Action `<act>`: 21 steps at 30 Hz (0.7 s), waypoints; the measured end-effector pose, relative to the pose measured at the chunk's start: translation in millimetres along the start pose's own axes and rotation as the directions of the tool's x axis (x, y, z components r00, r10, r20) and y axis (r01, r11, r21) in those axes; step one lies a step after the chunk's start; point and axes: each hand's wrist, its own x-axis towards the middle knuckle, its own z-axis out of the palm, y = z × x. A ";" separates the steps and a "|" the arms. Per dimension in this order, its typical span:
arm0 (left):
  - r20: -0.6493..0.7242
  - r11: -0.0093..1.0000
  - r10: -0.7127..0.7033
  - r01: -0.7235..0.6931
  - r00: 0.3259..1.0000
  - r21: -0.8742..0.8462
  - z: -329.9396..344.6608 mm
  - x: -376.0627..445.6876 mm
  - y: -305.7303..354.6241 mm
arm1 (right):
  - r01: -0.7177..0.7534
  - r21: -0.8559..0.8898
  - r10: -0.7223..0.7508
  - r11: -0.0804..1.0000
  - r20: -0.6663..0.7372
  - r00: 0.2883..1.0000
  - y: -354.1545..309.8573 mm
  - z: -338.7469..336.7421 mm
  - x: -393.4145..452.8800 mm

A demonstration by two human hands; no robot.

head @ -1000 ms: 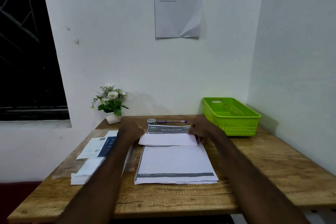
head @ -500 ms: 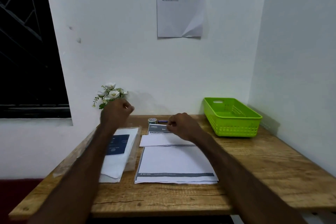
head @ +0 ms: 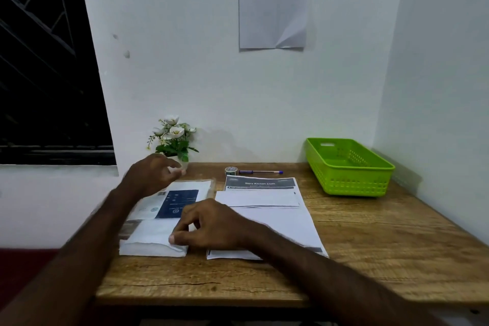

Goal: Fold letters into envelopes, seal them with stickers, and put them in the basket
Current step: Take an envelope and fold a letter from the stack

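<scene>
- Plastic-wrapped, the envelope pack (head: pixel 158 222) is lying at the left of the wooden table (head: pixel 370 246); to draw one envelope cleanly, I judge one hand should be steadying the pack while the other is peeling a single corner, not several.
- Hovering above the pack's far end, just in front of the flower pot (head: pixel 174 140), the left hand (head: pixel 152 173) is loosely curled and gripping nothing that I can make out, though it is blurred.
- Pinching down at the pack's near right corner, the right hand (head: pixel 209 225) is touching the white stack with thumb and fingertips; whether an envelope is actually being caught there, I cannot tell.
- Lying just right of that hand, the letter (head: pixel 264 201) is sitting part-folded on the sheet pile.
- Waiting at the far right, well apart from both hands, the green basket (head: pixel 381 167) is looking empty.
</scene>
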 end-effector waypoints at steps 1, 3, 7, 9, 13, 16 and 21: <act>0.004 1.000 0.001 -0.001 1.000 0.000 0.1 -0.1 2.3 | 0.004 -0.003 -0.004 1.000 0.019 1.000 -0.7 0.1 -1.3; -0.005 1.000 -0.005 0.005 1.000 -0.006 3.1 1.1 3.9 | 0.001 0.003 -0.002 1.000 0.045 0.999 -1.0 -1.5 -3.3; -0.013 1.000 -0.011 0.011 1.000 -0.020 13.6 3.9 -0.6 | 0.018 0.017 -0.019 1.000 0.061 0.998 -1.9 -3.2 -6.4; -0.026 1.000 -0.003 0.002 1.000 -0.023 15.7 4.3 -1.2 | 0.014 0.015 -0.015 1.000 0.059 0.998 -1.3 -3.2 -6.5; -0.035 1.000 -0.005 0.005 0.999 -0.015 13.9 3.6 -2.2 | -0.030 0.008 0.029 1.000 0.057 0.998 -1.1 -2.0 -5.1; -0.060 1.000 -0.002 0.001 0.998 -0.024 11.4 3.2 -3.3 | -0.047 0.044 0.047 0.998 0.006 0.999 -1.7 -2.9 -4.8; -0.081 0.999 0.010 -0.013 0.997 -0.036 5.6 1.3 -1.1 | 0.007 -0.019 -0.010 1.000 -0.179 0.984 -7.8 -8.0 -2.8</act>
